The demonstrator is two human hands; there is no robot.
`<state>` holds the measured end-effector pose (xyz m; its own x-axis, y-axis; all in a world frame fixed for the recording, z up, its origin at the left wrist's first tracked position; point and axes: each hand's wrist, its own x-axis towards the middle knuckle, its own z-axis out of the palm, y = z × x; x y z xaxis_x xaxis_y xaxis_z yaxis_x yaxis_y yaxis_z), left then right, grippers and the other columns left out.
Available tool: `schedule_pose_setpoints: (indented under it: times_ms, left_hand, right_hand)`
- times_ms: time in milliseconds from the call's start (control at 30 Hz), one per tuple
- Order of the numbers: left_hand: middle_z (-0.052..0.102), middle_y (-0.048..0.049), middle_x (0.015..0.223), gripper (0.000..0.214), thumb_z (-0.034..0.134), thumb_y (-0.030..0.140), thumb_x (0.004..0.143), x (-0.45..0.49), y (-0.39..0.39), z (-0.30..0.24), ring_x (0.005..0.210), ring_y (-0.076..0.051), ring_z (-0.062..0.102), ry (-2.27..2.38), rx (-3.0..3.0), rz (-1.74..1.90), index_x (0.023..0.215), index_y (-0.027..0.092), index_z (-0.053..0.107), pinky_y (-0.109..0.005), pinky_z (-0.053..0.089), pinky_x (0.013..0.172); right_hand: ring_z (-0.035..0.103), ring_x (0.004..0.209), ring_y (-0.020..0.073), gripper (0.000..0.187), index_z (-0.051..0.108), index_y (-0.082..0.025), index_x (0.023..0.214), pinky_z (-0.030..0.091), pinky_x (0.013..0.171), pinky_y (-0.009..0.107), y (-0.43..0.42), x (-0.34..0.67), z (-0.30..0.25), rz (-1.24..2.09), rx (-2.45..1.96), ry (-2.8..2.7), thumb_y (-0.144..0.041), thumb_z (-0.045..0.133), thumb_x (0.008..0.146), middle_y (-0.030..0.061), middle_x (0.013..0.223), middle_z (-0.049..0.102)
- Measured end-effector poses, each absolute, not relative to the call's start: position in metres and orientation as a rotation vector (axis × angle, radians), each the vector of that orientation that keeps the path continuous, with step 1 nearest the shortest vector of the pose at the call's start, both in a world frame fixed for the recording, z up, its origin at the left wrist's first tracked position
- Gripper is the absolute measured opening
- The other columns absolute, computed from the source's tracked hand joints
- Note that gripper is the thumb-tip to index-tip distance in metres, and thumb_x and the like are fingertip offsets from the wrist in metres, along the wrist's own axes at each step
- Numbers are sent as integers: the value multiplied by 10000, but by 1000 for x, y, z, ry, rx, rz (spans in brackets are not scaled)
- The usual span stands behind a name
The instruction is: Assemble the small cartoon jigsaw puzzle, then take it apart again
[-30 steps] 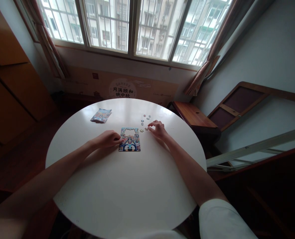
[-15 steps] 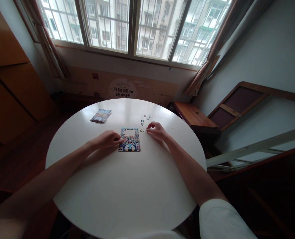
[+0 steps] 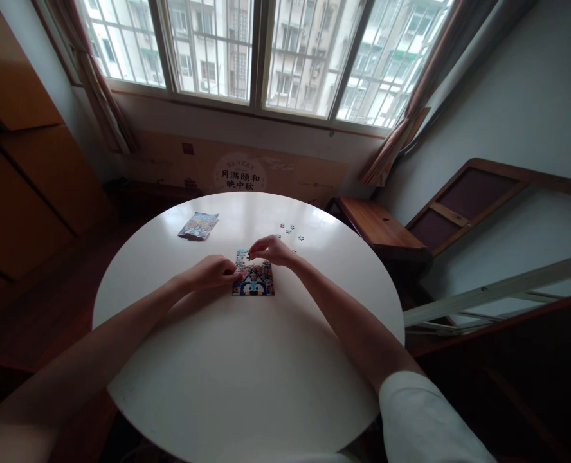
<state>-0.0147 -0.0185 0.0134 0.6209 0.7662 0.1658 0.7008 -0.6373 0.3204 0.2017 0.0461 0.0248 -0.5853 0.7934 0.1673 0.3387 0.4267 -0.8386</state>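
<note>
A small colourful jigsaw puzzle (image 3: 254,283) lies flat on the white round table, with an unfilled gap in its upper part. My left hand (image 3: 214,270) is closed at the puzzle's left edge, its fingertips touching the border; its fingers are curled and I cannot make out anything in them. Over the gap, my right hand (image 3: 272,249) pinches a puzzle piece (image 3: 251,256) between thumb and forefinger. That hand covers the puzzle's upper right part. Several loose pieces (image 3: 289,231) lie on the table beyond my right hand, some partly hidden by it.
A printed packet (image 3: 199,226) lies at the back left of the white table (image 3: 247,360). Behind the table stand a low printed panel and a barred window. To the right are a wooden stool-like table (image 3: 377,222) and a leaning wooden frame (image 3: 463,199).
My right hand has moved left from the loose pieces to above the puzzle's gap, carrying a piece. My left hand stays at the puzzle's left edge. The view has shifted slightly.
</note>
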Motion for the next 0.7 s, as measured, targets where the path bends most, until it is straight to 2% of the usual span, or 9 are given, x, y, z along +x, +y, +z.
schedule_pose_setpoints:
  times_ms: [233, 533, 700]
  left_hand:
    - [327, 49, 447, 497, 459, 484, 855, -16, -17, 12, 484, -67, 193, 1206, 2591, 413, 513, 124, 489, -273, 139, 505]
    - [302, 50, 453, 515, 468, 521, 839, -17, -14, 8, 477, -63, 204, 1238, 2579, 425, 502, 133, 449, -268, 127, 499]
    - [279, 53, 454, 526, 457, 529, 842, -16, -16, 9, 477, -62, 196, 1236, 2567, 427, 498, 132, 445, -269, 126, 499]
  right_hand:
    - [640, 663, 139, 138, 761, -125, 786, 436, 564, 197, 44, 186, 21, 928, -1102, -2262, -105, 670, 685, 51, 707, 719]
    - [627, 665, 137, 154, 764, -118, 809, 443, 585, 206, 48, 190, 20, 1055, -1068, -2237, -129, 676, 684, 56, 715, 718]
    - [612, 651, 127, 165, 765, -123, 823, 431, 585, 209, 44, 189, 19, 998, -1074, -2266, -122, 664, 692, 50, 725, 717]
